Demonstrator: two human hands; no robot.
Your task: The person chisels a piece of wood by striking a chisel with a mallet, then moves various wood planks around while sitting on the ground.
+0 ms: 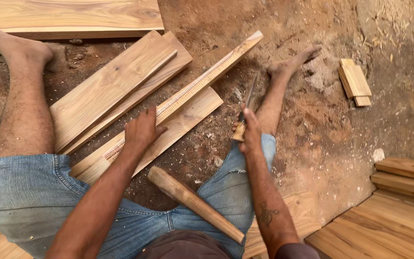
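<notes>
I sit on a dirt floor with my legs spread. My left hand (141, 130) rests flat on a long narrow wood strip (202, 82) with a rough, notched upper face, which lies diagonally over a wider plank (188, 117). My right hand (248, 130) grips the wooden handle of a chisel (246, 106), its metal blade pointing away toward my right foot. A thick wooden mallet handle (195, 203) lies across my lap between my thighs, touched by neither hand.
More planks (116, 84) lie under my left leg, and a broad board (73, 17) sits at the top left. A small stack of short wood pieces (354, 81) lies on the dirt at right. Stacked boards (398, 201) fill the lower right corner. Sawdust covers the ground.
</notes>
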